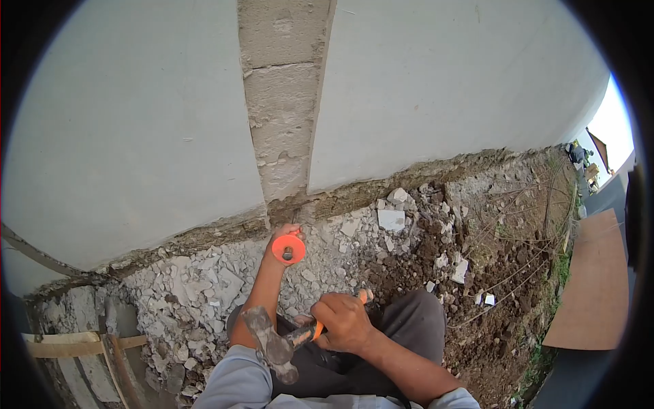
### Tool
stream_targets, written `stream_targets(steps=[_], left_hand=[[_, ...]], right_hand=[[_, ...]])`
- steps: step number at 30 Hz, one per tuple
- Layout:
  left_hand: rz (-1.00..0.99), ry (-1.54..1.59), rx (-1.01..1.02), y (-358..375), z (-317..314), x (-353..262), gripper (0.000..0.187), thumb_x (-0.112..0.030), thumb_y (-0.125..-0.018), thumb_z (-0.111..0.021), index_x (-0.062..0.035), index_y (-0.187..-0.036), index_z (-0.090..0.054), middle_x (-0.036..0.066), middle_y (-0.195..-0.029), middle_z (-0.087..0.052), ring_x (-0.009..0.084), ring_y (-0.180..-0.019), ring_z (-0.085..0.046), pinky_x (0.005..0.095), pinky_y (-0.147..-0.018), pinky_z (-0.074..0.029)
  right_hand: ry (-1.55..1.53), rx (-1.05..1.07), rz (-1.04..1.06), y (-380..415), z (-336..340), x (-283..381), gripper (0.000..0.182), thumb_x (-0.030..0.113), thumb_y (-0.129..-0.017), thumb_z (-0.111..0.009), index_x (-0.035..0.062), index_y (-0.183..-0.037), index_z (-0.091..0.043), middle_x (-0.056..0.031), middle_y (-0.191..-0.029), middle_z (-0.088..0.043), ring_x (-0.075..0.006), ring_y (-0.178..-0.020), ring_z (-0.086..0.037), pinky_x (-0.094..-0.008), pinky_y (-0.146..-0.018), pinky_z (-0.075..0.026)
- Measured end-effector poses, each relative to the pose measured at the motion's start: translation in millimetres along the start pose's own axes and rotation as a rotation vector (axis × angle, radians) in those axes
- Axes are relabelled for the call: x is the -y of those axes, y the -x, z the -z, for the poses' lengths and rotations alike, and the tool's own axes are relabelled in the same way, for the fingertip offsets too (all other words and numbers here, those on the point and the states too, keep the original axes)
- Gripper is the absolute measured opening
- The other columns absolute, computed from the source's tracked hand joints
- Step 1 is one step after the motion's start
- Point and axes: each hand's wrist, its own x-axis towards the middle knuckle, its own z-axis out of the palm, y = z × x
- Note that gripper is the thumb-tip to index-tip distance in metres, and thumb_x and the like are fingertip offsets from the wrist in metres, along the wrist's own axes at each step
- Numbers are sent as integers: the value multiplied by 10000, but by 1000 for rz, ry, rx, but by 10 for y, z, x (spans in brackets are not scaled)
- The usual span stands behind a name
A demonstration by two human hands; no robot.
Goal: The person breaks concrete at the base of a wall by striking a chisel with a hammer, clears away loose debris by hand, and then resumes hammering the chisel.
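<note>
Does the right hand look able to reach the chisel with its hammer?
Probably yes: the right hand grips the hammer, and nothing seems to block its way to the chisel, whose end shows inside the orange guard.

No readable text, FYI. You've got no legible marking on the hammer [276, 347] in your right hand [345, 320], the chisel [287, 254] in your left hand [287, 230], or the wall [422, 88] beyond both.

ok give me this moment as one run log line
left hand: gripping orange-guarded chisel near foot of wall | right hand: holding hammer, apart from chisel | rubble: along wall foot
</note>
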Motion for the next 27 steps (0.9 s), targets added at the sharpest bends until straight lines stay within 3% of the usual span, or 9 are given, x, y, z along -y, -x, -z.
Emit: stream_targets(steps=[1, 5, 7, 8, 16, 18, 19, 22, 27], left_hand=[[9, 18, 17, 10, -37, 7, 176, -212, -878, -562, -37, -860, -559, 33, -670, -535, 149, -534, -495, 280, -471, -427], [174, -95, 161, -232, 289, -146, 165, -209, -896, -542, -52, -847, -553, 26, -644, -489, 163, -565, -455, 284, -476, -408], [110, -122, 87, -182, 160, -123, 165, -209, -895, -542, -53, -841, -557, 30, -645, -493, 162, -564, -455, 280, -473, -406], [50, -128, 0, -115, 146, -61, 165, -208, -893, -542, -54, -835, -561, 33, -646, -497, 162, -563, -454, 275, -469, -403], [74, 17, 62, -46, 66, -105, 163, -199, -895, -555, -46, -841, -563, 36, -657, -506, 160, -548, -459, 265, -459, -405], [70, -27, 118, -117, 95, -86, 165, -195, -892, -562, -39, -839, -568, 40, -660, -513, 161, -545, -464, 268, -454, -408], [45, -97, 111, -178, 99, -162, 169, -195, -893, -564, -36, -835, -571, 41, -655, -511, 160, -544, -466, 267, -451, -406], [0, -81, 77, -150, 133, -23, 176, -197, -896, -564, -34, -828, -572, 38, -643, -503, 154, -545, -469, 269, -450, -405], [90, 48, 135, -227, 285, -89, 157, -192, -891, -568, -40, -854, -554, 50, -681, -554, 175, -578, -547, 306, -505, -474]], right_hand=[[-28, -101, 222, -13, 12, 51, 215, 165, -714, -713, 49, -745, -535, -139, -759, -612, -353, -711, -627, -461, -604, -482], [77, 14, 146, -155, -230, -593, 207, 139, -709, -708, 39, -751, -531, -135, -739, -601, -356, -716, -627, -464, -605, -482], [172, 178, -402, -223, -271, -600, 212, 99, -662, -721, 39, -759, -542, -118, -669, -567, -351, -617, -599, -453, -551, -477], [173, 192, -399, -179, -294, -550, 212, 99, -662, -721, 39, -759, -542, -118, -669, -567, -351, -617, -599, -453, -551, -477], [-86, -255, 465, -277, -188, -378, 222, 62, -648, -710, 36, -648, -489, -111, -647, -554, -351, -597, -585, -409, -534, -475], [169, 316, -440, -340, -300, -671, 213, 77, -670, -687, 47, -697, -478, -101, -672, -512, -349, -635, -588, -429, -591, -489], [169, 297, -434, -365, -319, -624, 213, 77, -670, -687, 47, -697, -478, -101, -672, -512, -349, -635, -588, -429, -591, -489], [75, 111, -332, -219, -182, -132, 212, 57, -646, -700, 34, -645, -489, -129, -653, -569, -354, -627, -600, -432, -570, -487], [-38, -115, 419, -246, -81, -21, 196, 155, -739, -661, 6, -804, -552, -196, -725, -641, -385, -748, -646, -476, -654, -504]])
